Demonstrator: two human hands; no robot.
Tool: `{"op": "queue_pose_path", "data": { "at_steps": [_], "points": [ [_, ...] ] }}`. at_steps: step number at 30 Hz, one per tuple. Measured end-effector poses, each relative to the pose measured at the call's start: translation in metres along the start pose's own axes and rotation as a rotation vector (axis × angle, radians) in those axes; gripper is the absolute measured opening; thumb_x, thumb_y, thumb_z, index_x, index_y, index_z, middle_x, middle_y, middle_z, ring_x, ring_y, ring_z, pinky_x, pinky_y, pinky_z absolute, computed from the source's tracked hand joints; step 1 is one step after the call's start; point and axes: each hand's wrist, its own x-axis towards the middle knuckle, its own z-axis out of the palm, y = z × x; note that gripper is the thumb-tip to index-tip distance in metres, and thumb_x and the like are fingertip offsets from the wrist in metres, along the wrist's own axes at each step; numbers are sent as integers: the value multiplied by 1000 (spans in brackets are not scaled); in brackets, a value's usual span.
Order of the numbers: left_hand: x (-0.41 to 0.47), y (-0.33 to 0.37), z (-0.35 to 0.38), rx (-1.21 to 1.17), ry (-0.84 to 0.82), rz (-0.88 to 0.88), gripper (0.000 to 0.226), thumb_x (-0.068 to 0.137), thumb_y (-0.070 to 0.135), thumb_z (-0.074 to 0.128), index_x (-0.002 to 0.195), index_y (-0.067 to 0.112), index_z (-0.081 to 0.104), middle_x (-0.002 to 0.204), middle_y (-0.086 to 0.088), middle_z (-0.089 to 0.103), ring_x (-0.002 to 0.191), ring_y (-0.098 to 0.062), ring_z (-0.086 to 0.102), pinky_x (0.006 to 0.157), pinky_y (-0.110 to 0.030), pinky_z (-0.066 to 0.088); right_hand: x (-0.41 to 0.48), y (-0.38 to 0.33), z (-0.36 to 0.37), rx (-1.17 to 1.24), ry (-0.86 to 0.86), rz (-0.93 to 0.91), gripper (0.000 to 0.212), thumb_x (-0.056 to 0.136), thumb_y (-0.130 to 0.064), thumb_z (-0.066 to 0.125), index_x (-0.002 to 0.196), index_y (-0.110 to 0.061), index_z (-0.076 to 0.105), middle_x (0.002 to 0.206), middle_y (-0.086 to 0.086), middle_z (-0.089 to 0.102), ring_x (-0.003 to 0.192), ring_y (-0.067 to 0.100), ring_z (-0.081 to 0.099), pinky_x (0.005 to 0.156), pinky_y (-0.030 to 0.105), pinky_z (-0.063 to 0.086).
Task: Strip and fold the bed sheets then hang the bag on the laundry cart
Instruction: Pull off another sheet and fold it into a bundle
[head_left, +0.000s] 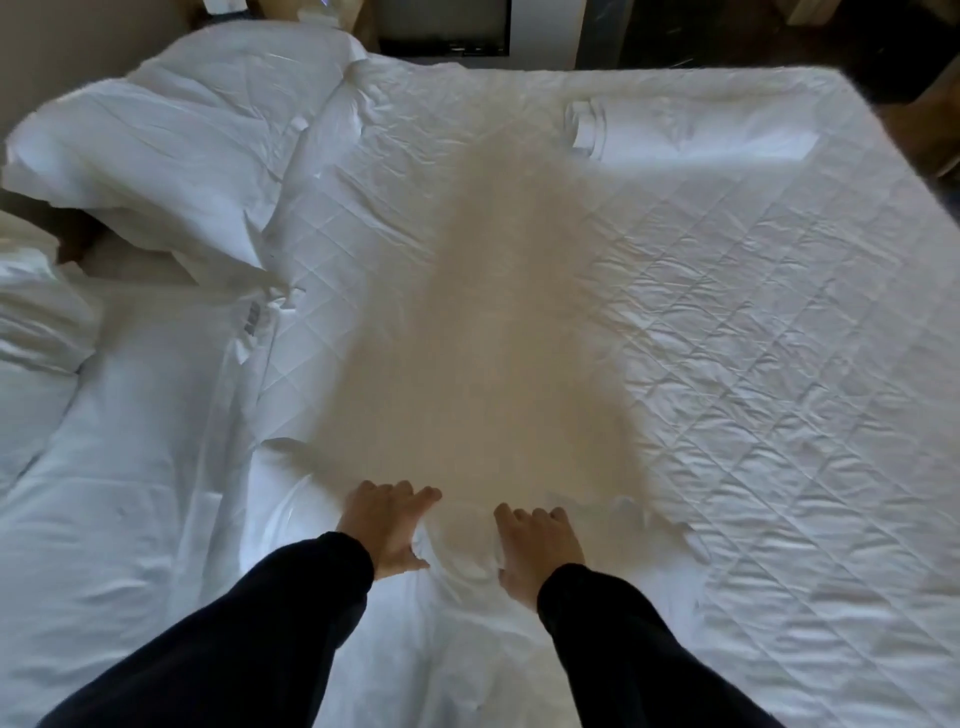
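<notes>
A white sheet (130, 519) lies crumpled over the near and left part of the bed, drawn back from the quilted mattress cover (753, 338). My left hand (387, 525) and my right hand (537, 545) rest side by side on the sheet at its near middle. Their fingers are spread and point away from me. A small hump of sheet (462, 551) is pressed up between the two thumbs. A rolled white linen bundle (691, 135) lies on the mattress cover at the far right.
Heaped white bedding (171, 150) is piled at the far left of the bed, and more bunched white linen (36, 312) hangs off the left edge. A dark cabinet (441, 26) stands beyond the bed's far edge. My shadow falls across the bed's middle.
</notes>
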Motion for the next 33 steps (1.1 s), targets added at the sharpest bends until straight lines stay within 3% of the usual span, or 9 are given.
{"op": "queue_pose_path", "data": {
  "at_steps": [3, 5, 8, 13, 22, 27, 30, 33],
  "points": [
    [-49, 19, 6, -42, 138, -30, 89, 24, 52, 90, 103, 29, 55, 73, 2, 63, 58, -21, 62, 64, -33, 47, -42, -19, 7, 7, 97, 28, 40, 85, -19, 60, 120, -15, 42, 108, 5, 59, 102, 29, 54, 93, 40, 33],
    [-75, 28, 0, -84, 266, -60, 93, 18, 45, 92, 100, 28, 53, 68, 1, 61, 54, -22, 61, 62, -33, 48, -64, -27, 2, 0, 205, 32, 38, 83, -16, 60, 118, -15, 45, 106, 5, 59, 100, 30, 55, 92, 40, 34],
    [-108, 39, -28, -102, 381, -100, 92, 23, 42, 93, 104, 28, 50, 71, 0, 63, 58, -24, 62, 64, -33, 47, -93, -36, -18, 7, 362, 28, 35, 74, -14, 65, 108, -17, 55, 95, 4, 64, 90, 30, 59, 85, 40, 38],
    [-170, 69, -79, -71, 492, -73, 73, 32, 37, 89, 100, 22, 67, 74, -2, 65, 61, -26, 64, 66, -35, 48, -170, -43, -51, -50, 553, 39, 39, 46, -15, 79, 80, -19, 60, 64, -1, 60, 60, 26, 59, 64, 34, 42],
    [-247, 179, -129, -173, 615, 144, 71, 37, 37, 85, 103, 20, 65, 75, -2, 66, 62, -27, 64, 67, -37, 48, -349, -26, -78, -70, 735, 253, 41, 37, -13, 76, 75, -21, 61, 63, -3, 59, 59, 26, 59, 62, 33, 41],
    [-261, 265, -147, -140, 604, 288, 70, 35, 44, 83, 100, 24, 66, 74, 1, 65, 62, -25, 63, 68, -35, 47, -441, 9, -57, -7, 791, 468, 42, 36, -12, 72, 75, -23, 63, 64, -3, 59, 60, 27, 58, 62, 35, 41],
    [-264, 318, -159, -77, 609, 369, 64, 39, 55, 69, 97, 27, 69, 72, 4, 64, 61, -23, 62, 68, -32, 43, -486, 34, -42, 53, 855, 571, 38, 37, -12, 67, 73, -22, 64, 63, -3, 59, 58, 28, 58, 62, 36, 43],
    [-266, 370, -169, -65, 625, 455, 61, 38, 52, 67, 94, 27, 69, 70, 3, 64, 60, -24, 62, 65, -35, 47, -527, 58, -31, 89, 899, 649, 40, 35, -11, 69, 73, -23, 65, 62, -3, 58, 57, 27, 57, 61, 33, 42]
  ]
}}
